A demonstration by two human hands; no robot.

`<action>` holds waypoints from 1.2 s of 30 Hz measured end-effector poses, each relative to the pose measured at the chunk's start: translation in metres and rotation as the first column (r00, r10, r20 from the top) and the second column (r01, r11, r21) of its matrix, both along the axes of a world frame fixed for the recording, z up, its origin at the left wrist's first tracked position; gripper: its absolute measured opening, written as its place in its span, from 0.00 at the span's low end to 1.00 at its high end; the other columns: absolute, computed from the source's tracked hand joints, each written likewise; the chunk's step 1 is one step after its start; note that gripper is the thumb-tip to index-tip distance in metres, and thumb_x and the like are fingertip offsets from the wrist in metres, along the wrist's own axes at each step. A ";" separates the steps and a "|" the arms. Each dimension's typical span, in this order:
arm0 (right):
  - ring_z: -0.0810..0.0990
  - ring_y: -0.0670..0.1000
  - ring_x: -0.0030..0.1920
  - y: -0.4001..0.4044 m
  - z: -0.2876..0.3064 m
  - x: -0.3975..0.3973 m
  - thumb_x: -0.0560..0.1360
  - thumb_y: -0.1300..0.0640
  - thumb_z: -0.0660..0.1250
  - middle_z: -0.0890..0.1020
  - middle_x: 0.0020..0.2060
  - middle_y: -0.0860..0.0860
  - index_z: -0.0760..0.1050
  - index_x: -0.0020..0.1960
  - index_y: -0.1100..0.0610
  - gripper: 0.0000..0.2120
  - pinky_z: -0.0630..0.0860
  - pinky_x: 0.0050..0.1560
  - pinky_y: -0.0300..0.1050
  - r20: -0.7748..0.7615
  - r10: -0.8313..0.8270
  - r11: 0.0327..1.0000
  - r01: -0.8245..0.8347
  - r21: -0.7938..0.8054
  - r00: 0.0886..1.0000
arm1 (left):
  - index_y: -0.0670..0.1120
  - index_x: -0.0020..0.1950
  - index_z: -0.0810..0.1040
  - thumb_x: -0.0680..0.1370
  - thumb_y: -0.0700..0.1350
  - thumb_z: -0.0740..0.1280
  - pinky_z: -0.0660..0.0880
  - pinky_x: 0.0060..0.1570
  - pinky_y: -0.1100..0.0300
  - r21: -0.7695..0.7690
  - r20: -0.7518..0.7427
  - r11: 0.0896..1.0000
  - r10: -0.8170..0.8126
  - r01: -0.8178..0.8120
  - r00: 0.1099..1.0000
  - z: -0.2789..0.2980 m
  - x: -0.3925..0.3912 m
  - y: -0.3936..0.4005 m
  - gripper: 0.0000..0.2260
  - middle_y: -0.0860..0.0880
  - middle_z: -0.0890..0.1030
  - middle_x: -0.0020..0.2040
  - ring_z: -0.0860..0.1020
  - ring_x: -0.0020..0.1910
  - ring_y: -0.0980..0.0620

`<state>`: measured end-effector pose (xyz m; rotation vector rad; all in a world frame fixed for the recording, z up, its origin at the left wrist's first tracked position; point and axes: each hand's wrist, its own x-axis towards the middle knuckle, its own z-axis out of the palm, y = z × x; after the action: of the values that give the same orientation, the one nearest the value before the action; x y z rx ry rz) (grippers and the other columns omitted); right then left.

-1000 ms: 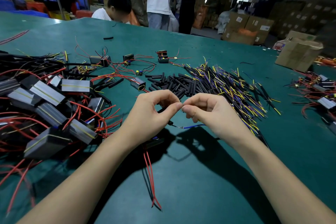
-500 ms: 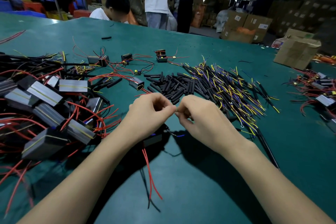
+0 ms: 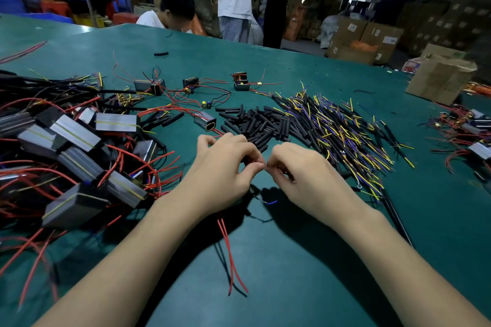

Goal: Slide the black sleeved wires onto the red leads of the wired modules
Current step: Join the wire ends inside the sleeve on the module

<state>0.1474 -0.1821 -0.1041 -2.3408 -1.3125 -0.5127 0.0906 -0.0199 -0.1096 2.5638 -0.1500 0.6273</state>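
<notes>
The left hand [image 3: 221, 167] and the right hand [image 3: 305, 175] meet fingertip to fingertip above the green desk [image 3: 292, 273]; both have fingers curled in a narrow pinch on a thin lead between them, which is too small to identify clearly. A short blue-tipped wire end [image 3: 269, 202] projects below the hands; two red leads [image 3: 231, 255] hang from under the left hand and trail toward the near edge. The module they belong to is hidden beneath the left hand. A heap of wired modules [image 3: 74, 146] with red leads lies on the left of the desk; loose black sleeves [image 3: 255, 125] lie just beyond the hands; the black sleeved wires [image 3: 345, 135] with yellow and blue ends lie to their right. A cardboard box [image 3: 438, 77] stands at the far right edge.
</notes>
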 end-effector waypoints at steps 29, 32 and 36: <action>0.76 0.44 0.31 0.001 0.001 0.008 0.71 0.58 0.70 0.80 0.30 0.48 0.80 0.39 0.57 0.03 0.67 0.38 0.36 -0.924 0.257 0.875 0.339 0.347 0.282 | 0.55 0.44 0.75 0.77 0.45 0.67 0.58 0.53 0.56 -0.102 0.131 0.994 -0.009 0.023 0.991 -0.005 0.002 -0.004 0.05 0.57 0.76 0.43 0.73 0.47 0.58; 0.76 0.47 0.35 -0.001 0.006 0.008 0.68 0.52 0.69 0.81 0.33 0.50 0.81 0.41 0.58 0.09 0.68 0.38 0.36 -0.945 0.255 0.912 0.276 0.305 0.203 | 0.53 0.44 0.76 0.77 0.44 0.67 0.58 0.53 0.56 -0.075 0.155 0.997 -0.023 0.035 0.988 -0.005 0.002 -0.005 0.04 0.56 0.75 0.43 0.72 0.47 0.58; 0.78 0.49 0.38 -0.003 0.011 0.009 0.68 0.47 0.65 0.83 0.36 0.52 0.83 0.38 0.57 0.15 0.73 0.44 0.38 -0.963 0.226 0.940 0.228 0.255 0.147 | 0.51 0.45 0.77 0.76 0.44 0.65 0.58 0.52 0.56 -0.041 0.201 0.998 -0.033 0.042 0.979 -0.004 0.002 -0.006 0.02 0.57 0.73 0.42 0.72 0.45 0.57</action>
<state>0.1561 -0.1855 -0.0935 -1.6286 -0.4201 0.7654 0.0927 -0.0259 -0.1134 2.4450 -0.2492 0.8642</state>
